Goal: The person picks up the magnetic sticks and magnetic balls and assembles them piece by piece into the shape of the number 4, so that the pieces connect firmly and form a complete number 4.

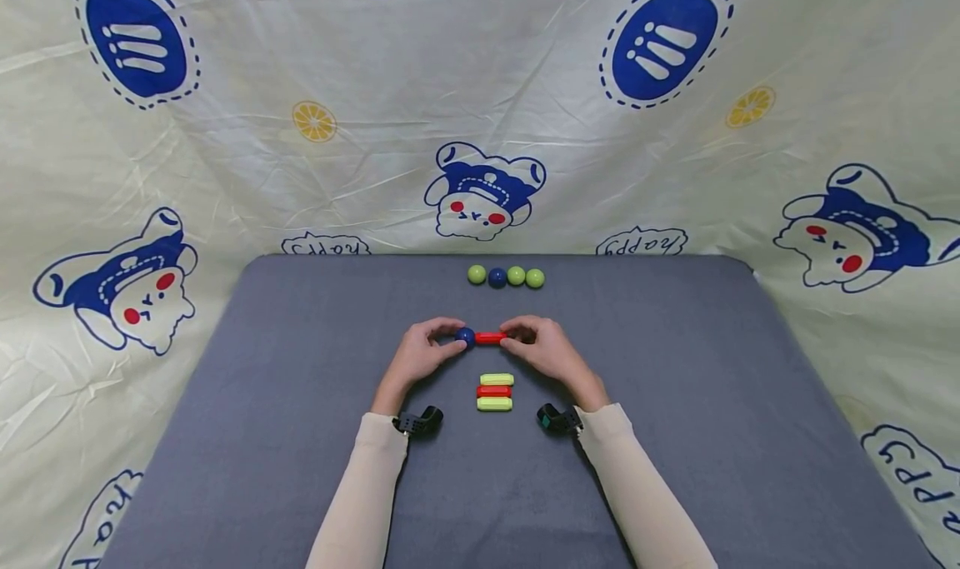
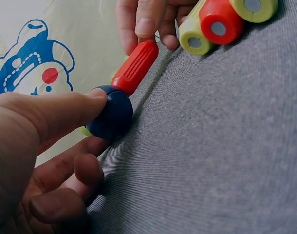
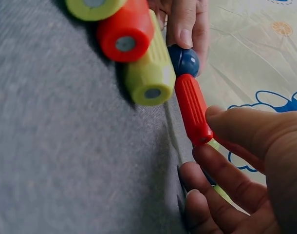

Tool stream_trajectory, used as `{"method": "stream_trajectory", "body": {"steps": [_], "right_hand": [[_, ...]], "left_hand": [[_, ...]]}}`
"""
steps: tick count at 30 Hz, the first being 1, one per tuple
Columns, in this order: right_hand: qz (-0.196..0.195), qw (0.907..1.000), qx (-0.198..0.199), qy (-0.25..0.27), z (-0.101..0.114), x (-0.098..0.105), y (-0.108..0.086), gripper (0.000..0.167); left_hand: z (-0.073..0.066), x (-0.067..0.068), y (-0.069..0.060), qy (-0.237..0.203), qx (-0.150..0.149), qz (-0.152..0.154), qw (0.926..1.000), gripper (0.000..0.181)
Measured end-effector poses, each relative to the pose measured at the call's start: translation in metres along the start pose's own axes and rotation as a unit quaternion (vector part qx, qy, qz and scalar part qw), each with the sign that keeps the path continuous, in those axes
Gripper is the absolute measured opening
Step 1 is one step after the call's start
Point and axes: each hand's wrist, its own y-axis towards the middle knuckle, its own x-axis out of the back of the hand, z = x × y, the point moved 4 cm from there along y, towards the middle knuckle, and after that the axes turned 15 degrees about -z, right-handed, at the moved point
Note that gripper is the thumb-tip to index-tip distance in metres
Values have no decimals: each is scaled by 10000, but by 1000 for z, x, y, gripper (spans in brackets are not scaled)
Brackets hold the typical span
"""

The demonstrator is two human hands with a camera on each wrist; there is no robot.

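The left hand (image 1: 422, 354) pinches a dark blue ball (image 1: 466, 336) between thumb and fingers. One end of a red ribbed rod (image 1: 490, 338) touches the ball's right side, and the right hand (image 1: 551, 352) grips the rod's other end. In the left wrist view the thumb lies on the blue ball (image 2: 112, 112), with the red rod (image 2: 136, 67) against it. From the right wrist, the thumb and a finger hold the near end of the red rod (image 3: 191, 109), the blue ball (image 3: 184, 61) at its far end.
Nearer the person, a yellow-green rod (image 1: 497, 379), a red rod (image 1: 494, 391) and another yellow-green rod (image 1: 494, 404) lie side by side. Toward the back edge of the grey table (image 1: 300, 436), a blue ball (image 1: 497, 278) sits in a row with green balls (image 1: 516, 276). A printed cloth (image 1: 375, 161) hangs behind.
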Motion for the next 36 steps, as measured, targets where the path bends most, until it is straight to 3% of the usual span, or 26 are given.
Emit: {"method": "stream_trajectory", "body": {"steps": [12, 16, 29, 36], "right_hand": [[354, 9972, 429, -499, 4, 13, 13, 40], [178, 9970, 504, -567, -1, 22, 23, 39], [-683, 9956, 200, -607, -25, 55, 57, 43], [-814, 9952, -113, -525, -35, 63, 65, 49]], "left_hand": [[0, 0, 0, 42, -67, -11, 10000, 30], [0, 0, 0, 33, -86, -18, 10000, 30], [0, 1, 0, 47, -103, -23, 9999, 30], [0, 1, -1, 32, -88, -4, 10000, 30]]}}
